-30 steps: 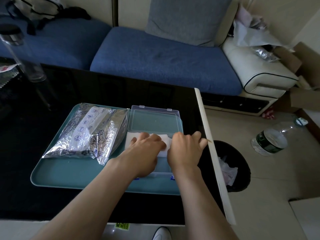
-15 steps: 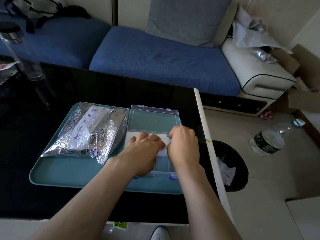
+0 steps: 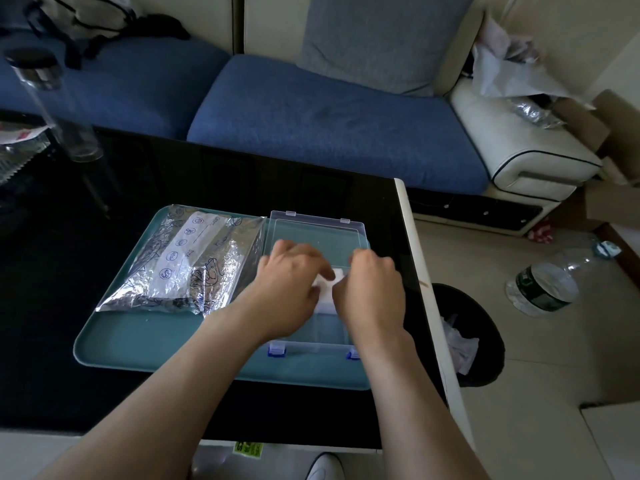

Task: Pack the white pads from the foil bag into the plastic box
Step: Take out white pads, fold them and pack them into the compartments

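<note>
A clear plastic box (image 3: 313, 342) with blue latches lies on the right half of a teal tray (image 3: 138, 341), its lid (image 3: 315, 233) open flat behind it. White pads (image 3: 327, 289) lie in the box and show only between my hands. My left hand (image 3: 287, 292) rests over the pads' left part, its fingers reaching forward and blurred. My right hand (image 3: 372, 292) covers their right part with fingers bent downward; its fingertips are hidden. The silver foil bag (image 3: 187, 261) lies on the tray's left half, touched by neither hand.
The tray sits on a black glass table (image 3: 52, 306) near its white right edge (image 3: 429, 306). A black waste bin (image 3: 467, 341) stands on the floor right beside that edge, a plastic water bottle (image 3: 547, 285) farther right. A tall glass bottle (image 3: 52, 98) stands far left. A blue sofa (image 3: 311, 116) is behind.
Both hands have shifted a little forward over the box. The right hand's fingers, stretched out a second ago, have curled downward. Less of the white pads shows now.
</note>
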`<action>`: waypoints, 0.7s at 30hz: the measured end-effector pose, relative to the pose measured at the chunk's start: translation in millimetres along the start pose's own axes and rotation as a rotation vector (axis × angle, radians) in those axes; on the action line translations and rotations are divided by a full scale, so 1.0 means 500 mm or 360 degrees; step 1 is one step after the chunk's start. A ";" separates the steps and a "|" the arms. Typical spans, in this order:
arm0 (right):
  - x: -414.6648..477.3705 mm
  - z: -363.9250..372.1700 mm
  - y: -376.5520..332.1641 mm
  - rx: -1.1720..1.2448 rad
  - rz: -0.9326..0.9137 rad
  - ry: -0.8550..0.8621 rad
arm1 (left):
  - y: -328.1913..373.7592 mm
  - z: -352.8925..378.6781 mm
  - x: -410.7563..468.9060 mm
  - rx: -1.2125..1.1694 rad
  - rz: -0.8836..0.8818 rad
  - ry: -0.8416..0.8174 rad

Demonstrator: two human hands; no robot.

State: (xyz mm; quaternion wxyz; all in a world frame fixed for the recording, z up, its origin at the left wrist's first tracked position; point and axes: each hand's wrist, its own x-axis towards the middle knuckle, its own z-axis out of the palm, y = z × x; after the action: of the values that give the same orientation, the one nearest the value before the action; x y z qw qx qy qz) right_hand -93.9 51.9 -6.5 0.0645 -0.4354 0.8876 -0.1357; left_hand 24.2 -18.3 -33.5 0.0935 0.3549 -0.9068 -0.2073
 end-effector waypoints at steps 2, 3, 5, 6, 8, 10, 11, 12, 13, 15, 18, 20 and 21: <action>-0.005 0.000 -0.019 0.0055 -0.0057 0.0063 | -0.016 -0.018 -0.006 0.0017 -0.0116 0.0291; -0.008 0.003 -0.028 0.0108 -0.0100 0.0065 | -0.028 -0.024 -0.009 0.0075 -0.0223 0.0401; -0.014 0.014 -0.051 0.0268 -0.0175 0.0054 | -0.053 -0.035 -0.016 0.0217 -0.0508 0.0515; -0.016 0.021 -0.061 0.0348 -0.0191 0.0036 | -0.065 -0.037 -0.018 0.0257 -0.0645 0.0527; -0.017 0.039 -0.076 0.0480 -0.0206 -0.0029 | -0.084 -0.041 -0.023 0.0247 -0.0837 0.0471; -0.016 0.054 -0.092 0.0600 -0.0211 -0.0111 | -0.102 -0.046 -0.029 0.0207 -0.0925 0.0408; -0.016 0.059 -0.098 0.0646 -0.0218 -0.0142 | -0.110 -0.048 -0.030 0.0195 -0.0941 0.0383; -0.016 0.064 -0.106 0.0691 -0.0231 -0.0160 | -0.119 -0.051 -0.032 0.0173 -0.0934 0.0375; -0.015 0.067 -0.111 0.0735 -0.0247 -0.0163 | -0.125 -0.055 -0.033 0.0134 -0.0905 0.0400; -0.013 0.077 -0.127 0.0847 -0.0264 -0.0164 | -0.136 -0.066 -0.036 0.0035 -0.0852 0.0528; -0.011 0.095 -0.153 0.1181 -0.0213 -0.0231 | -0.146 -0.080 -0.041 -0.0078 -0.0916 0.0583; -0.010 0.111 -0.168 0.1354 -0.0143 -0.0302 | -0.154 -0.083 -0.041 -0.0138 -0.0952 0.0527; -0.010 0.121 -0.176 0.1385 -0.0108 -0.0351 | -0.159 -0.085 -0.042 -0.0176 -0.0956 0.0505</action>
State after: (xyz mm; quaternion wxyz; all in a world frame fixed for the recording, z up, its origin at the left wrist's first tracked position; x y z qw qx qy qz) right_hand -10.2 -6.6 -38.0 0.3313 -0.4085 0.7210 -0.4511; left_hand 101.2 -69.7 -31.3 0.1874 0.6282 -0.7235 -0.2165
